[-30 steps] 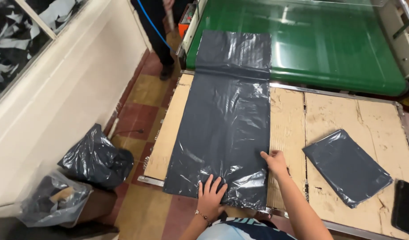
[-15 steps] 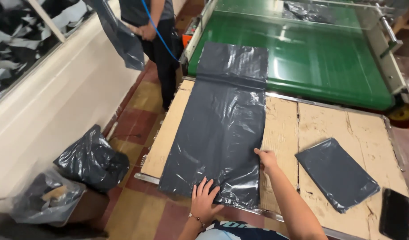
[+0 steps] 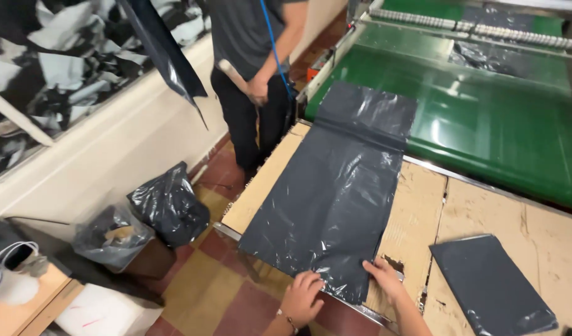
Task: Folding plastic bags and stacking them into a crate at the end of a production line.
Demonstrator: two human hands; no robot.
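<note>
We are at the near edge of the worn brown cardboard-covered tabletop (image 3: 423, 218), and both hands sit on the near end of the long dark grey plastic bag (image 3: 332, 205). Our left hand (image 3: 301, 297) lies fingers spread, flat on the bag's near edge; our right hand (image 3: 385, 280) pinches its near right corner between thumb and fingers. The bag lies flat, running from the tabletop's near edge away to the far side, where its far end laps onto the green conveyor belt (image 3: 503, 137). The step in hand looks like taking hold of the bag's near end; the next move would call for a firm grip on both corners so the slippery film lifts evenly. To the right lies a smaller folded dark grey plastic bag (image 3: 491, 286), well apart. At the far left stands another person in a dark shirt (image 3: 251, 68), close to the tabletop's corner. On the floor to the left sit two stuffed black rubbish bags (image 3: 167, 202).
</note>
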